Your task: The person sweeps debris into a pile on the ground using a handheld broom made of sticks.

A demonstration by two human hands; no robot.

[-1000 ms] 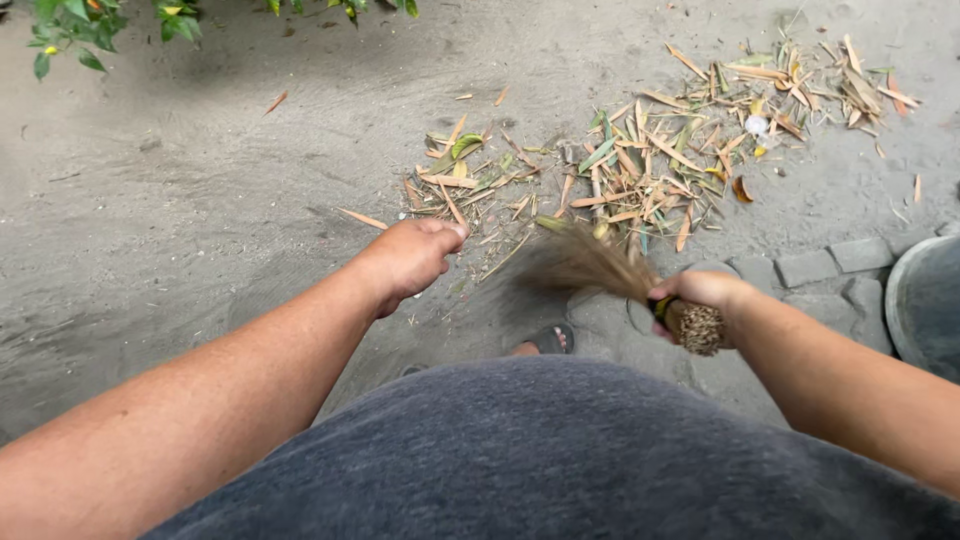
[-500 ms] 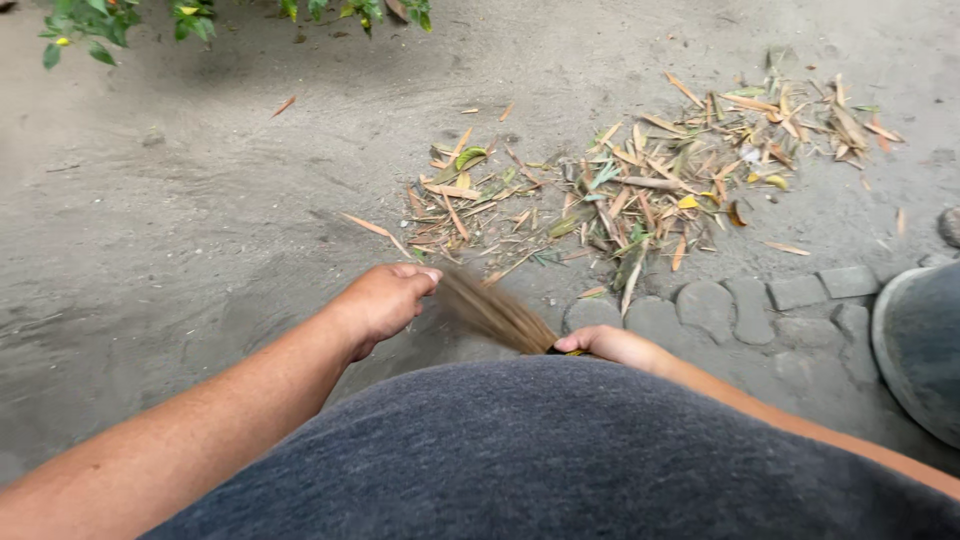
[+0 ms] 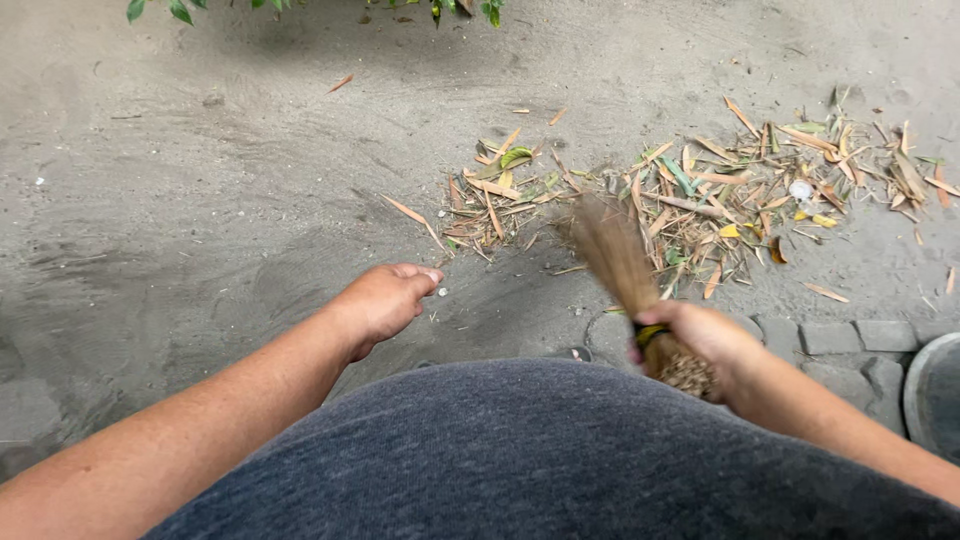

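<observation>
Nearest the camera, the person's dark grey shirt point(image 3: 560, 455) fills the lower part of the view, and both bare forearms reach out past it over the ground. The right hand point(image 3: 700, 340) is wrapped around the bound end of a short stick broom point(image 3: 625, 275); its fingers point(image 3: 655, 322) are curled tight about the handle bundle, just above a yellow and dark band, and the cut stub of the bundle sticks out at the heel of the hand. The broom's brown bristles fan forward and to the left from that grip, blurred, with their tips at the near edge of the leaf pile. The left hand point(image 3: 385, 300) holds nothing: it hangs palm down over the sandy ground point(image 3: 200, 200), fingers loosely bent and close together, well apart from the broom. Just beyond the right hand, a row of grey paving stones point(image 3: 830, 338) is set in the dirt, and the rim of a grey round basin point(image 3: 935, 395) shows at the right edge. Farther out lies the scattered pile of dry leaves point(image 3: 700, 195), tan, yellow and green strips spread from the middle towards the right, with one small white scrap point(image 3: 800, 189) among them. A single loose leaf point(image 3: 341, 83) lies apart on the sand, and green foliage point(image 3: 440, 8) hangs at the top edge.
</observation>
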